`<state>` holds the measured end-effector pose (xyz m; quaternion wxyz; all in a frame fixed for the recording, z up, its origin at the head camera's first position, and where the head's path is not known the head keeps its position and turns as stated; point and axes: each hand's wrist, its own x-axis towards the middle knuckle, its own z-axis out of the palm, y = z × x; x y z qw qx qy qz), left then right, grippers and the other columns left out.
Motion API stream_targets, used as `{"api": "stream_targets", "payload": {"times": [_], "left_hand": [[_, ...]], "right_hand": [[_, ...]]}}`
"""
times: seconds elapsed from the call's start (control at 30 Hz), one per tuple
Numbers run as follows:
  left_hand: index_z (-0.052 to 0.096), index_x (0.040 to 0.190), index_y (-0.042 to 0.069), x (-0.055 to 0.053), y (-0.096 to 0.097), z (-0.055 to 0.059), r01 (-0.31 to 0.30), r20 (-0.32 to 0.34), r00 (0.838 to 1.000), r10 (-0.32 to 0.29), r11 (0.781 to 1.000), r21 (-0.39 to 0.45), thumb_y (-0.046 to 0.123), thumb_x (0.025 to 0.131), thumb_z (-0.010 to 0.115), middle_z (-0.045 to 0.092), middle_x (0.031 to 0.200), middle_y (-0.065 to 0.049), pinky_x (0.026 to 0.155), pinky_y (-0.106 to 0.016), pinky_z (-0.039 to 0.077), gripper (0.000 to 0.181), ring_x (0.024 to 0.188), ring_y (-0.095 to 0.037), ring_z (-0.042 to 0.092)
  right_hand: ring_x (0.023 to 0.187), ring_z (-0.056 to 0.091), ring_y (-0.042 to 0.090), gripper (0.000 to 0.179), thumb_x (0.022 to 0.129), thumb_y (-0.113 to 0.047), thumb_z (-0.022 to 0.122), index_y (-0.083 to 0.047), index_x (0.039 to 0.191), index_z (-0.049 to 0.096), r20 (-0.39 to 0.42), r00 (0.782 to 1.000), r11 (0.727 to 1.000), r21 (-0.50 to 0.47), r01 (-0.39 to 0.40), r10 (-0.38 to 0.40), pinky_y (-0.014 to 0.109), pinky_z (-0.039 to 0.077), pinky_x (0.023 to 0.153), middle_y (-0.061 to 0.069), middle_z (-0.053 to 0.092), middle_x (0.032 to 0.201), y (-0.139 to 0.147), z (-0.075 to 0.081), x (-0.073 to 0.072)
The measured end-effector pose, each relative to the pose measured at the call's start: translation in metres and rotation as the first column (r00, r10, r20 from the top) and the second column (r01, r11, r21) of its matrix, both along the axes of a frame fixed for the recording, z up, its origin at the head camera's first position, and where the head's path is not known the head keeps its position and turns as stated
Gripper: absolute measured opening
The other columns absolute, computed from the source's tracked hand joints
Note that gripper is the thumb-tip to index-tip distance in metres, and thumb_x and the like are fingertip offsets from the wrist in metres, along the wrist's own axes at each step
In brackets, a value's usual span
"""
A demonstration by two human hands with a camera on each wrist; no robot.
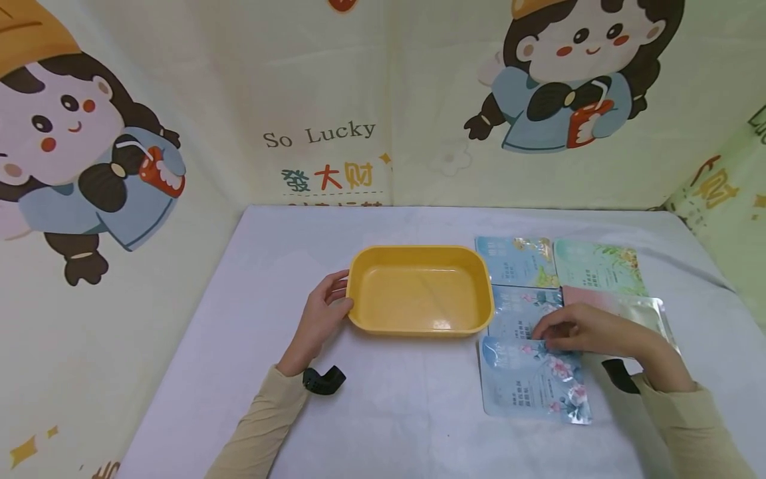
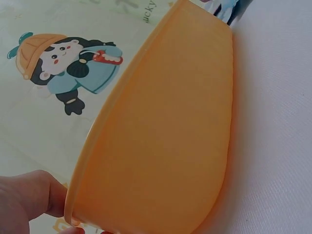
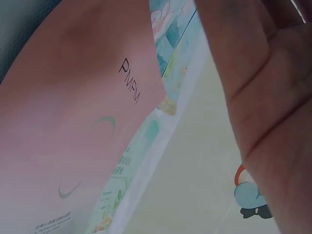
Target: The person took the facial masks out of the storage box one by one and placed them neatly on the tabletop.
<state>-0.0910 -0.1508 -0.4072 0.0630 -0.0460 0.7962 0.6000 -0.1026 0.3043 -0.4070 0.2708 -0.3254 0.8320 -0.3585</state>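
A yellow plastic tray (image 1: 413, 293) stands on the white cloth, with nothing in it. At its left end my left hand (image 1: 317, 322) grips the rim, thumb on the near side; the left wrist view shows the tray's outer wall (image 2: 161, 122) close up. To the right, my right hand (image 1: 592, 331) pinches the top edge of the nearest blue sheet mask packet (image 1: 532, 382), printed with pink flowers. Its fingertips are partly hidden. Behind that lies a similar blue floral packet (image 1: 514, 309). A pink and silver packet (image 1: 646, 309) lies partly under my right hand and fills much of the right wrist view.
Farther back lie another blue packet (image 1: 509, 259) and a green packet (image 1: 601, 266), close to the tray's right end. A cream curtain (image 1: 419, 166) with cartoon figures hangs behind the table (image 1: 389, 412). Dark wrist devices sit on both arms.
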Motion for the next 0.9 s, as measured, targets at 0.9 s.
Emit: {"api": "stream_targets", "payload": {"times": [0.9], "left_hand": [[0.053, 0.114, 0.001, 0.004, -0.007, 0.013, -0.062, -0.336, 0.942, 0.030, 0.995, -0.084, 0.012, 0.088, 0.060, 0.056, 0.116, -0.013, 0.090, -0.039, 0.047, 0.030, 0.108, -0.023, 0.054]], "right_hand": [[0.081, 0.056, 0.004, 0.018, 0.083, -0.012, 0.067, -0.018, 0.099, 0.064, -0.521, 0.814, 0.955, -0.007, 0.296, -0.256, 0.022, 0.052, 0.068, -0.009, 0.062, 0.094, -0.029, 0.030, -0.010]]}}
